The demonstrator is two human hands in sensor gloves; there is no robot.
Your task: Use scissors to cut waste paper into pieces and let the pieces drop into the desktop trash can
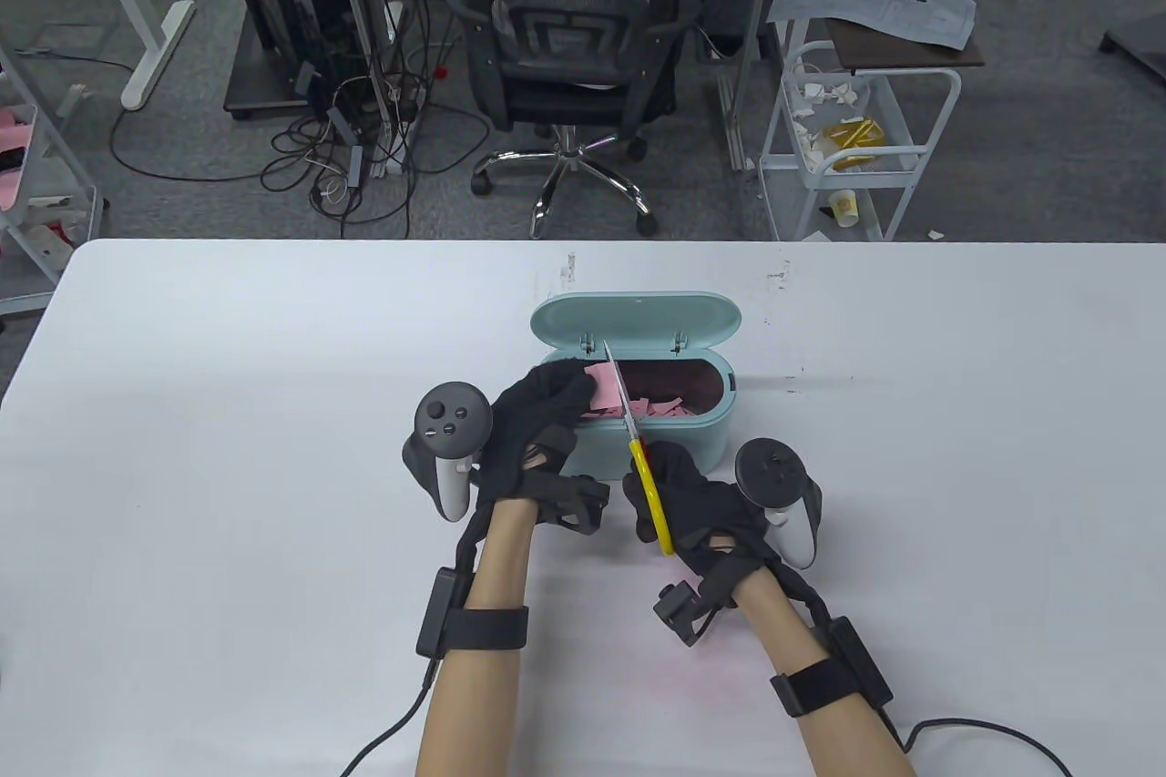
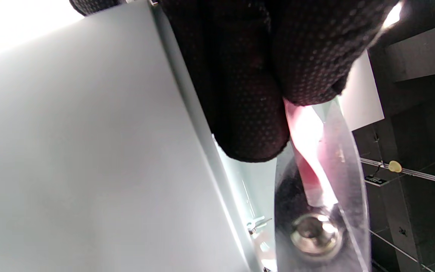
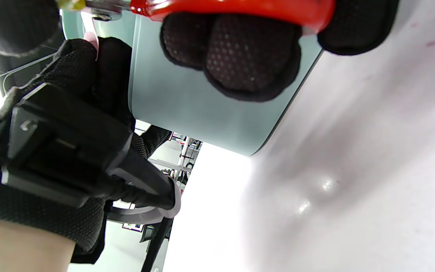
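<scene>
A white table (image 1: 228,449) is seen from above. Left of centre, the gloved left hand (image 1: 537,422) is held over the near left end of a pale teal desktop trash can (image 1: 692,440), and a sheet of pink waste paper (image 1: 601,381) is pinched between its curled fingers (image 2: 247,113). The can's hinged lid (image 1: 635,322) is stood open on the far side, and cut pink pieces (image 1: 660,408) are seen lying inside. The blades of the scissors (image 1: 638,440) are laid across the paper above the can's opening. To the right, the yellow and red handles are gripped by the right hand (image 1: 697,504), whose fingers (image 3: 236,53) are curled through the loop.
</scene>
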